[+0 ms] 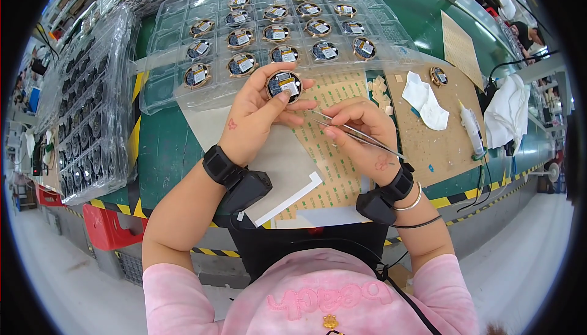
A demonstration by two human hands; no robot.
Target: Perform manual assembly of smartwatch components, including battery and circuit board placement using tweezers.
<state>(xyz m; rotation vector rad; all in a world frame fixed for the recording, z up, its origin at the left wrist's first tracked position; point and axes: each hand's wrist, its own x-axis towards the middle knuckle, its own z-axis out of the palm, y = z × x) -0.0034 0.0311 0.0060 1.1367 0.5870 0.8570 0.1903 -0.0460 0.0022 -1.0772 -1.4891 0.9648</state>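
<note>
My left hand (260, 99) is closed around a round watch case (285, 85), its inside with a battery and circuit parts facing up. The thumb rests on the case's lower edge. In my right hand (364, 128) is a pair of metal tweezers (361, 136), pinched between thumb and fingers. Their tips lie just right of my left fingertips, apart from the watch case. Beneath both hands lies a tan sheet with rows of small green print (330, 176), over a grey sheet (214, 124).
A clear plastic tray (165, 41) of similar watch cases stands ahead. Stacked trays of dark parts (79, 115) are at left. On a brown board (422, 158) at right lie white wipes (425, 99), a glue bottle (472, 130) and one watch case (438, 76). Small tan pieces (380, 93) lie beside it.
</note>
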